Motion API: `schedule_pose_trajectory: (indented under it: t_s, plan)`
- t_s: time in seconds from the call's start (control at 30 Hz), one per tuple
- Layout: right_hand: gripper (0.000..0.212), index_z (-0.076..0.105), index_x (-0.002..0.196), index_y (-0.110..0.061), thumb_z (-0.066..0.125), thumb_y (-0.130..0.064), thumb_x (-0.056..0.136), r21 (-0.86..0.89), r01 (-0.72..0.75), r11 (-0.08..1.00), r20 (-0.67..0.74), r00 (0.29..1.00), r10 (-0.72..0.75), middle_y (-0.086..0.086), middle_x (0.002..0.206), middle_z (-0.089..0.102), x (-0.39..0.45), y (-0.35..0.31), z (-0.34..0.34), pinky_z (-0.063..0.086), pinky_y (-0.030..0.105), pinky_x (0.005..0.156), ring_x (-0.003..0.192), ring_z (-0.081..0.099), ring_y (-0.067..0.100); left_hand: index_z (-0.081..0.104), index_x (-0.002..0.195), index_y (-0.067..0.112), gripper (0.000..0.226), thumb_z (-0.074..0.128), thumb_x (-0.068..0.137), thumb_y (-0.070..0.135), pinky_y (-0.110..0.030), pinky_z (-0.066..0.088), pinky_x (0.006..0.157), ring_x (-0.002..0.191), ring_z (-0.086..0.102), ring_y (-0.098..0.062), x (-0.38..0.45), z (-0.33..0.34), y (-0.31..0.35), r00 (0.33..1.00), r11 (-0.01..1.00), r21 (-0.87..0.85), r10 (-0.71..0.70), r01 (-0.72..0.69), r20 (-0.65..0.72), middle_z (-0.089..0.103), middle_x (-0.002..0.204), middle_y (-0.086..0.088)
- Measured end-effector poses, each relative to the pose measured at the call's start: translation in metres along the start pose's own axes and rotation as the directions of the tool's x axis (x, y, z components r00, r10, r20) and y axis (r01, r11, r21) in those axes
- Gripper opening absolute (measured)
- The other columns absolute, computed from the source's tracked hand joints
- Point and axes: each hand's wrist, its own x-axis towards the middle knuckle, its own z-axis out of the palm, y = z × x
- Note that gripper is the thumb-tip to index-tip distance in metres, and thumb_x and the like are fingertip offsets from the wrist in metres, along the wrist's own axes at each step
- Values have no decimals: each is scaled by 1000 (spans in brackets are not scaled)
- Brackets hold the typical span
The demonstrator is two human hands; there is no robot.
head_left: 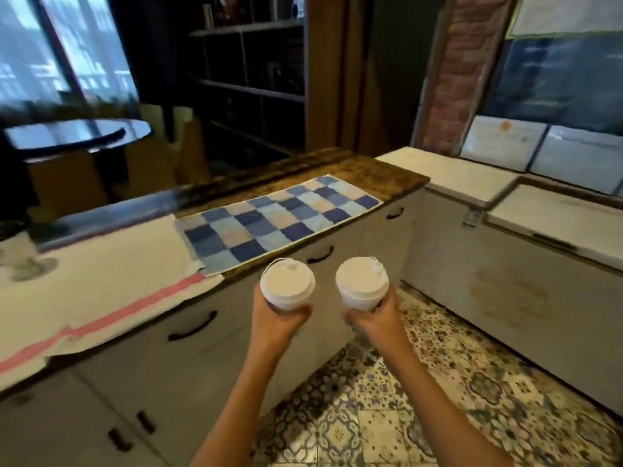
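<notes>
- Head view, hands. The left hand (279, 326) is wrapped round the lower part of the left cup (287, 286). Its fingers curl round the cup's wall below the lid. The right hand (374, 323) grasps the right cup (362, 284) in the same way. Both forearms reach forward from the lower edge of the picture.
- Head view, cups. Each cup is upright or nearly so and closed by a white lid with a small raised plug at its far edge. The two cups are held in the air side by side, near each other but apart, with a narrow gap between them. They are in front of the near edge of the counter (387, 171), before the cabinet front, and rest on nothing.
- Head view, counter. A blue checked cloth (279, 220) lies flat on the wooden top, just beyond the cups. To its left lies a white cloth (101, 288) with a pink stripe, and the checked cloth's near left corner overlaps it. Below the top are pale drawers with dark handles (192, 326).
- Head view, surroundings. A white chest freezer (505, 281) stands to the right, at an angle to the counter. A patterned tile floor (438, 382) lies under the forearms. Beyond the counter are a dark round table (77, 134) on the left, dark shelves (249, 79) in the middle and a brick pillar (451, 79) on the right. The far background is blurred.
</notes>
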Motion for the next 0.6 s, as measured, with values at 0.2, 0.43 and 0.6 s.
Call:
schedule_pose_trajectory:
  t_s: [0.2, 0.43, 0.6]
  plan:
    - [89, 32, 141, -25, 82, 2, 73, 83, 14, 996, 219, 975, -32, 2, 135, 51, 69, -3, 96, 53, 13, 83, 124, 50, 20, 37, 138, 22, 88, 88, 68, 5, -15, 42, 96, 120, 54, -6, 52, -67, -15, 972, 995, 92, -25, 47, -232, 53, 133, 1]
    - [92, 30, 144, -28, 85, -6, 72, 89, 24, 996, 438, 897, -61, -1, 139, 48, 109, -14, 229, 56, 31, 92, 128, 47, 19, 37, 137, 19, 86, 89, 68, 14, -19, 44, 93, 119, 50, -12, 97, -174, -25, 879, 983, 127, -55, 130, -474, 52, 130, 2]
    - [92, 30, 144, -18, 83, -1, 72, 74, 104, 992, 488, 863, -126, 0, 138, 47, 134, -18, 334, 42, 19, 96, 128, 45, 16, 37, 136, 20, 84, 88, 70, 10, -13, 43, 90, 113, 51, 0, 139, -262, -44, 831, 984, 123, -41, 131, -555, 51, 129, 7]
